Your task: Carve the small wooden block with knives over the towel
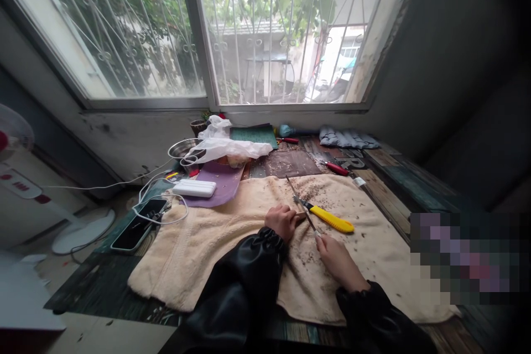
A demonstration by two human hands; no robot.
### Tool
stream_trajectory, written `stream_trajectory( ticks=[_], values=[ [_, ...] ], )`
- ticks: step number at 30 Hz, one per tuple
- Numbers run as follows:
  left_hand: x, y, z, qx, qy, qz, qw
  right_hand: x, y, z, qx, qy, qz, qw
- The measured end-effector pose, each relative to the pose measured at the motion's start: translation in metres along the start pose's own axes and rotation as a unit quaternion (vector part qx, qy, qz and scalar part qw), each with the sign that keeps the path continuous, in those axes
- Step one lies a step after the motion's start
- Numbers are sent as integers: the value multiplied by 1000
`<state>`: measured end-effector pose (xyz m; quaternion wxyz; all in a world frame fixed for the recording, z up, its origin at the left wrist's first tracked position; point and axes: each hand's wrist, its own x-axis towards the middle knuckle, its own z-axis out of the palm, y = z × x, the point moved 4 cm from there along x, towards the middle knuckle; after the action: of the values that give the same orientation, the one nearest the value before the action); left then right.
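Observation:
My left hand [282, 222] is closed around a small brown piece [299, 216], probably wood, and rests on a beige cloth [199, 254]. In my right hand [338, 260] is a long thin metal tool [307, 215], file-like in shape, gripped at its near end. It slants away to the left and crosses the brown piece; whether they touch I cannot tell. Just beyond my hands lies a yellow-handled utility knife [332, 219], its head beside the thin tool. Dark shavings are scattered on the cloth around both hands. The fingertips of my left hand are partly hidden.
A phone [139, 225], a white power bank [194, 188] with a looped cable and a purple sheet [222, 181] are on the left. Farther back are a white plastic bag [232, 149], a metal bowl [182, 149], a green mat [254, 136] and a red-handled tool [337, 168].

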<state>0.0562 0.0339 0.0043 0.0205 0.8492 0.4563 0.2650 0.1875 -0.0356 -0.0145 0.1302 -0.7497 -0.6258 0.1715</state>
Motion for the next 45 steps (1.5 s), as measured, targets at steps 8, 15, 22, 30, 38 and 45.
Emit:
stream_trajectory(
  ticks=[8, 15, 22, 30, 38, 45],
  values=[
    [-1, 5, -4, -9, -3, 11, 1000, 18, -9, -5, -10, -2, 18, 1000],
    [-2, 5, -4, -17, -3, 12, 1000, 3, -6, 0, -20, -10, 43, 999],
    [-1, 7, -6, -11, -4, 28, 1000, 8, -9, -1, -35, -2, 56, 998],
    [2, 0, -3, -18, -7, 9, 1000, -6, 0, 2, 6, -9, 30, 999],
    [-1, 1, -5, -30, -1, 17, 999, -10, 5, 1, 8, -7, 44, 999],
    [-3, -24, -18, -307, 154, -98, 934, -9, 7, 3, 17, -12, 38, 999]
  ],
)
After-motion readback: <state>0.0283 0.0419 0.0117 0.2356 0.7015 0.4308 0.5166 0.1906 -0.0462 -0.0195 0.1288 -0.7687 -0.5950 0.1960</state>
